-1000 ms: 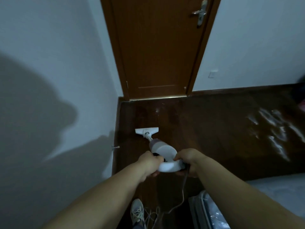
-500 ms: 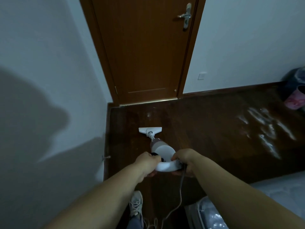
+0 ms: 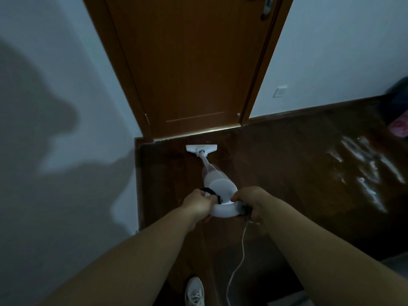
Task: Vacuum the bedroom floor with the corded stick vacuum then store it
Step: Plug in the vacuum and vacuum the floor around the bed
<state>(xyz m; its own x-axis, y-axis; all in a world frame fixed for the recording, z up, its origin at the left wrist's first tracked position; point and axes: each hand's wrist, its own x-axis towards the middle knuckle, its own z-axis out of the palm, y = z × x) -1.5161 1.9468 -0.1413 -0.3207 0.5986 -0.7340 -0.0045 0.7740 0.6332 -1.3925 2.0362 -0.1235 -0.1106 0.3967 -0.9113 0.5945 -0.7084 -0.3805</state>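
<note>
Head view: my left hand point(image 3: 197, 203) grips the left end of the white loop handle of the stick vacuum point(image 3: 217, 184), fingers curled round it beside a black strap. My right hand point(image 3: 251, 200) grips the right end, fingers wrapped where the cord point(image 3: 239, 259) leaves the handle. Floor head point(image 3: 201, 149) lies flat on the dark wooden floor point(image 3: 287, 173), near the threshold of the closed brown door point(image 3: 189, 67). Cord trails down beside my white sneaker point(image 3: 194, 291).
</note>
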